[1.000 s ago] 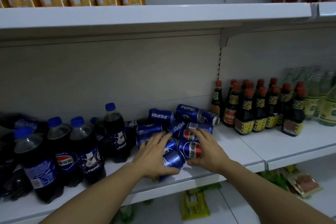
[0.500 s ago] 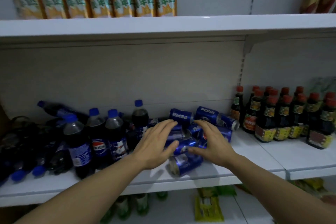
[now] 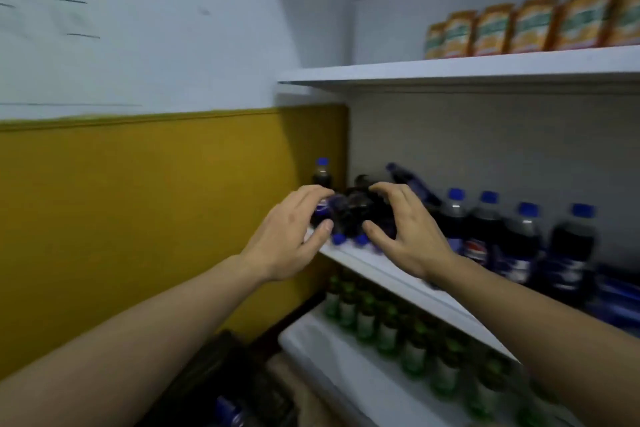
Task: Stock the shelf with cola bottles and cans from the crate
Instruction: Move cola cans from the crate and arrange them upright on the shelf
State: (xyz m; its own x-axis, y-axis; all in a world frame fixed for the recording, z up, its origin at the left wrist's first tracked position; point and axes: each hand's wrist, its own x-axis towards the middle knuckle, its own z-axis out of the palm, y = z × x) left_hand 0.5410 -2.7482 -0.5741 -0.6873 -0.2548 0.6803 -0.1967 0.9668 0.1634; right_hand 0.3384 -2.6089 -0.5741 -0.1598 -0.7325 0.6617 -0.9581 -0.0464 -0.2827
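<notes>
Both forearms reach in from the bottom of the view, and low between them, in the near corner, sits a dark crate [image 3: 239, 388] with one blue bottle cap [image 3: 225, 405] showing inside it, too blurred to say more. Up at the middle shelf [image 3: 412, 282], the left hand [image 3: 289, 236] and right hand [image 3: 405, 232] face each other, fingers curved and thumbs spread, on either side of a heap of cola bottles [image 3: 349, 215] lying on their sides at the shelf's left end. Neither hand plainly clasps a bottle; the left fingertips are at a blue label, but whether they touch it is lost in motion blur. The lying bottles are dark, nearly black, with bright blue caps pointing out toward the shelf edge. Behind the left hand one bottle [image 3: 322, 174] stands upright against the yellow wall [image 3: 145, 218]. To the right of the right hand stands a row of upright bottles [image 3: 519, 239], same dark cola, blue caps, blue labels with a red-white-blue roundel. At the far right edge are blue shapes, maybe cans, too smeared to be sure. Below that, green bottles [image 3: 384, 329] line the lower shelf. Farthest up, orange packs [image 3: 530, 26] stand in a row on the top shelf.
</notes>
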